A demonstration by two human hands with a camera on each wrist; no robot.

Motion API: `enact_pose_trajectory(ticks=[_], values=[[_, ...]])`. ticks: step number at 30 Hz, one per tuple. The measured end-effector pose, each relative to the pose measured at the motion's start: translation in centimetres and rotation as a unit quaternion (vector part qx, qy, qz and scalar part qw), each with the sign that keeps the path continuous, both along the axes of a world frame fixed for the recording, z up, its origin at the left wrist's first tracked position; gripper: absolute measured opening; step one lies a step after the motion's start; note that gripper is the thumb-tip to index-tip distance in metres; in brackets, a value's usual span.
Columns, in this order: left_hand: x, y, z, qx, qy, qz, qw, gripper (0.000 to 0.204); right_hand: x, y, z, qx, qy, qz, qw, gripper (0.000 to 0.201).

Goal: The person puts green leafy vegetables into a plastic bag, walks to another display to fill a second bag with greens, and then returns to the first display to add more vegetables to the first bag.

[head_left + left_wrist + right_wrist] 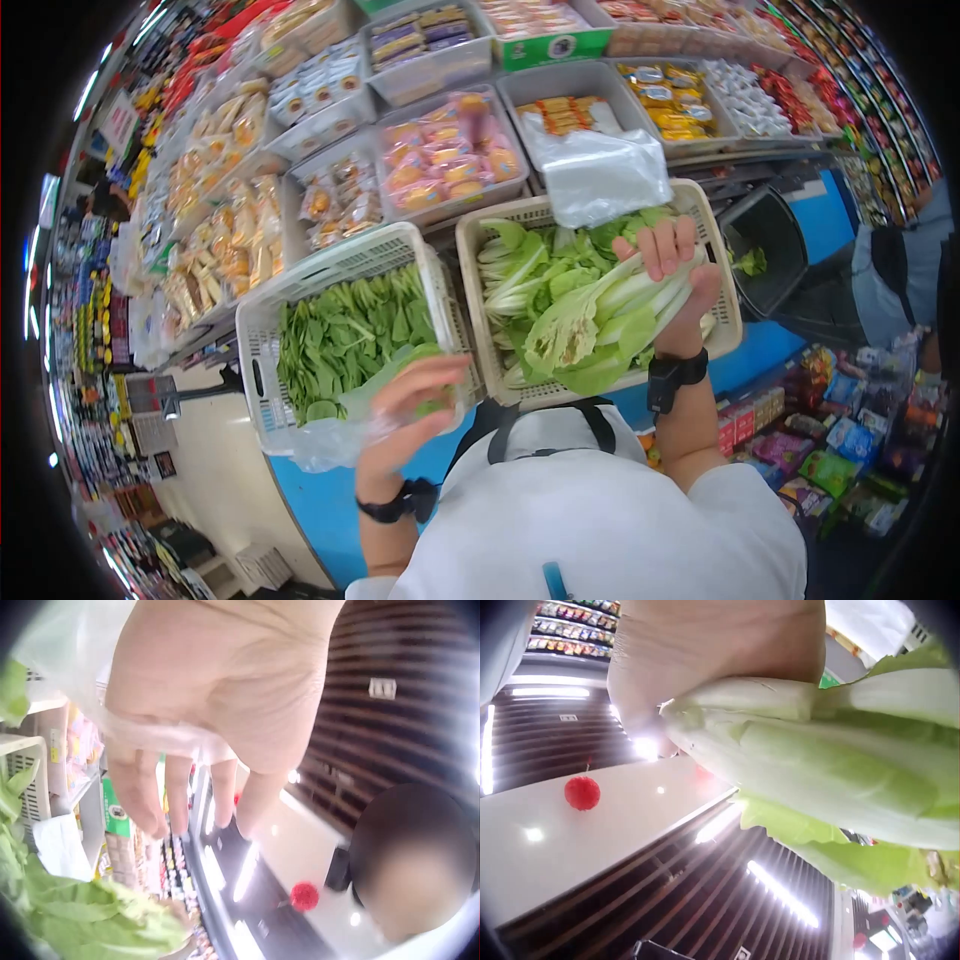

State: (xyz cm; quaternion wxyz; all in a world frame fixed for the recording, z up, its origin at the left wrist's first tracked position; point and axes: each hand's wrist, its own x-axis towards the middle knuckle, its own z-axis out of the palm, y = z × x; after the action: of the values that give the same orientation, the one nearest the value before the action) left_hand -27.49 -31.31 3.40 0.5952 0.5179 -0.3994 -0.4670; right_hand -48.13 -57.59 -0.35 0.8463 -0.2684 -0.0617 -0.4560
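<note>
My right hand point(680, 275) grips a head of Chinese cabbage point(600, 325) by its pale stalk end, above the right crate. Its long white ribs point(817, 757) run out from under the hand in the right wrist view, and one outer leaf has brown specks. My left hand point(410, 410) is near the front of the left crate, blurred. A clear plastic bag point(325, 445) hangs about it; the bag's edge point(169, 735) crosses the fingers, which point straight down. More Chinese cabbage point(510, 270) lies in the right crate point(470, 300).
The left crate point(265, 430) holds dark leafy greens point(350, 330). A stack of clear bags point(605, 180) lies at the right crate's back rim. Behind stand bins of packaged bread point(450, 150). A black bin point(770, 250) stands at right, near a person's leg point(890, 280).
</note>
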Motion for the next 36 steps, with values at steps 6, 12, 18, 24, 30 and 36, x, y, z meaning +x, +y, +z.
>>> enact_pose_trajectory(ticks=[6,12,18,24,30,36], values=[[-2.5,-5.5,-0.6,-0.018,-0.19,0.132,0.973,0.039,6.3,3.2,1.4,-0.109,0.032,0.121,0.986,0.022],[-2.0,-6.4,-1.0,0.044,-0.163,0.12,0.978,0.03,9.0,5.5,0.6,-0.091,0.083,0.181,0.976,0.025],[-1.4,-7.4,-2.0,0.013,-0.186,0.234,0.954,0.012,8.2,4.9,0.4,-0.159,0.213,0.183,0.946,0.057],[0.4,-6.8,-2.0,-0.035,-0.246,0.268,0.931,0.011,7.3,4.6,0.5,-0.319,0.301,0.189,0.878,0.072],[2.2,-5.6,0.0,-0.009,-0.084,0.404,0.911,0.012,5.4,3.0,-0.2,-0.336,0.417,0.129,0.835,0.074],[1.9,-6.4,-1.6,-0.05,-0.31,0.314,0.896,0.016,-0.7,-0.6,0.1,-0.228,0.388,-0.044,0.892,0.073]])
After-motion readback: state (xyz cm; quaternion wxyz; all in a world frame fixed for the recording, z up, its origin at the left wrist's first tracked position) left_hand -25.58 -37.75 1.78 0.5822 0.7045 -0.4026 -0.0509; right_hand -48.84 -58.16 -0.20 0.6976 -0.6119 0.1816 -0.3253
